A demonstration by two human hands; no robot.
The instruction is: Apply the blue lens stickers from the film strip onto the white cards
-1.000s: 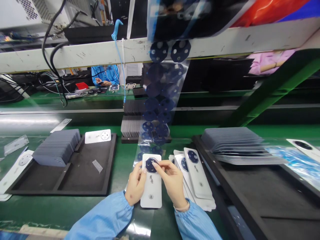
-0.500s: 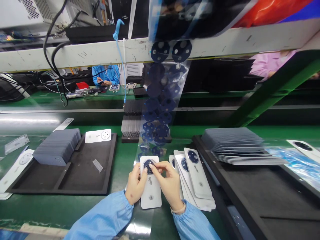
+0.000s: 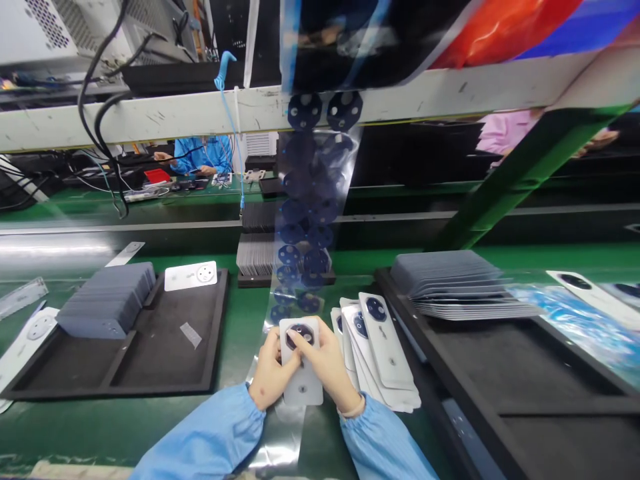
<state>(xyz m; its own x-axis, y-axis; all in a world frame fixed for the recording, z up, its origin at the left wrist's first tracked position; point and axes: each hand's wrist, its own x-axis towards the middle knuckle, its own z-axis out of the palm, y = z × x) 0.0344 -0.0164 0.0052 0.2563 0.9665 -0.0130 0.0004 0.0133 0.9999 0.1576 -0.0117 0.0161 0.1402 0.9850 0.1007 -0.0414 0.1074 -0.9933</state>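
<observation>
Both hands hold a white phone back panel (image 3: 304, 395), which has rounded corners and a dark round camera decal (image 3: 303, 333) near its top. My left hand (image 3: 273, 373) is closed on the panel's left edge, its thumb lying across the front. On the right side, my right hand (image 3: 330, 365) grips the panel with its fingers behind and presses its thumb on the decal. Beside that hand lies a fanned pile of similar white panels (image 3: 387, 347) with dark decals. A clear strip of dark round decals (image 3: 315, 260) hangs down just beyond the held panel.
A black tray (image 3: 165, 387) at left carries a row of grey sheets (image 3: 110, 300) and one white panel (image 3: 191, 275). Another black tray (image 3: 537, 373) at right bears stacked grey sheets (image 3: 450, 277). Shelf beam (image 3: 175, 120) crosses above. A co-worker in blue (image 3: 203, 155) sits beyond.
The held panel now tilts more, looking shorter from here. My right hand has shifted so its fingers wrap the panel's upper right edge, thumb on the decal. The view has moved slightly right.
</observation>
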